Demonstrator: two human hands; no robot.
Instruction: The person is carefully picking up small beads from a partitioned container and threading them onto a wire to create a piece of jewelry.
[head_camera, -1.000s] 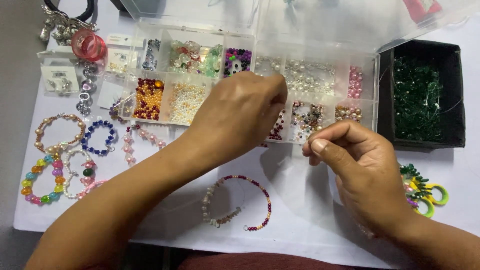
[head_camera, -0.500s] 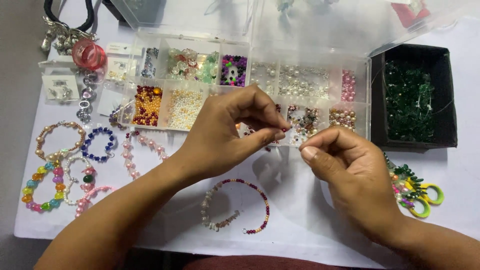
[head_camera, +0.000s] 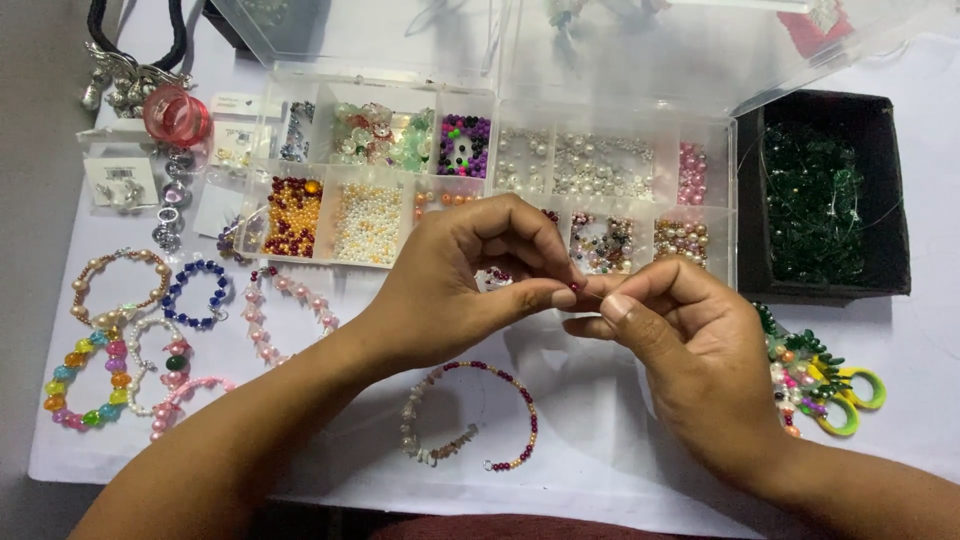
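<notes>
**Dark red bead, pinched at the thread**

Being held between left hand thumb and forefinger, above the white sheet. Right hand fingertips closing together on a thin wire, meeting the bead. Blocking part of the clear compartment box; unfinished bracelet lying below, scissors well right.

A tiny dark red bead sits pinched at fingertip height, touching a thin wire, above the bench.

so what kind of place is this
Probably a home craft table for jewellery making: a clear bead box with sorted compartments, finished bracelets on the white cover, and a black box of green beads.
</notes>
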